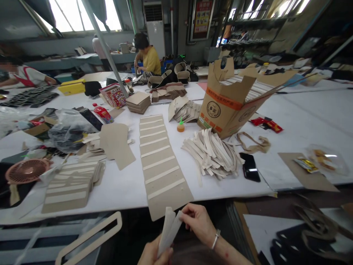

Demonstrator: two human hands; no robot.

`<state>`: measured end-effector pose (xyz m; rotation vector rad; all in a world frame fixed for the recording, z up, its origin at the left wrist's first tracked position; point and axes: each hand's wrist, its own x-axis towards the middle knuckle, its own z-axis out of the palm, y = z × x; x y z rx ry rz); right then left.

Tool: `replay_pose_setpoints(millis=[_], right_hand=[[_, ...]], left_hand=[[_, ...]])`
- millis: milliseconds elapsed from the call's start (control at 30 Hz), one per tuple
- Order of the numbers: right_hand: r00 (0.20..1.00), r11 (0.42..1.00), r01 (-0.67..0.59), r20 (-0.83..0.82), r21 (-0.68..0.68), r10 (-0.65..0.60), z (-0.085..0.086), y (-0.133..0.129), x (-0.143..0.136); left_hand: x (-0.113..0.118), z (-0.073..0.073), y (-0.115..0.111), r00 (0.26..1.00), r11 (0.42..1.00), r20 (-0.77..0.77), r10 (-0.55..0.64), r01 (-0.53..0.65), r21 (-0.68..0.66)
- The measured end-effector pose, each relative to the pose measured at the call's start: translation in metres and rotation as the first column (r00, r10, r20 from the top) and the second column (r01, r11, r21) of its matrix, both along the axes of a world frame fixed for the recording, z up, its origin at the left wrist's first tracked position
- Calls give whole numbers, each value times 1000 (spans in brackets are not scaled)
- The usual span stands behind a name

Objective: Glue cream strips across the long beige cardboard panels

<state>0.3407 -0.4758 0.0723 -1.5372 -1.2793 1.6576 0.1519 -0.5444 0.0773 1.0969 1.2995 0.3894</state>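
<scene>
In the head view, my left hand (154, 254) is closed around a small bundle of pale strips (167, 232) at the bottom centre, just off the table's front edge. My right hand (199, 221) pinches the upper end of one strip, which fans away from the others. Beyond my hands lies a row of overlapping beige panels (160, 165), each showing a pale strip across it; the nearest panel hangs slightly over the edge. To its right is a loose heap of similar strips (212, 152). A stack of strip-bearing panels (68, 187) sits on the left.
A cardboard box (220, 106) stands behind the heap, and a small green-tipped bottle (180, 126) is beside it. On the right lie a black phone (250, 167) and a plastic food tray (327, 158). At left is a pink fan (27, 170). People work farther back.
</scene>
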Motion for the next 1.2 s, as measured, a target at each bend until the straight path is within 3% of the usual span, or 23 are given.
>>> replay_pose_setpoints(millis=[167, 267, 433, 567, 733, 933, 1200], right_hand=[[998, 997, 66, 27, -39, -65, -31, 12, 15], [996, 992, 84, 49, -93, -80, -57, 25, 27], [993, 990, 66, 104, -124, -53, -91, 50, 34], [963, 995, -24, 265, -97, 49, -101, 67, 32], [897, 997, -72, 436, -6, 67, -105, 82, 28], [836, 995, -90, 546, 36, 56, -111, 89, 23], [798, 994, -97, 601, 50, 47, -119, 88, 22]], left_hand=[[-34, -36, -3, 986, 977, -15, 165, -166, -137], [-54, -55, 1, 949, 940, -86, 304, -313, -138], [-57, -58, 25, 861, 854, -109, 496, -507, -117], [-46, -57, 43, 796, 798, -165, 582, -598, -69], [-47, -71, 54, 764, 782, -257, 591, -621, -46], [-57, -92, 60, 773, 809, -325, 546, -587, -38], [-54, -88, 70, 786, 844, -379, 489, -537, -24]])
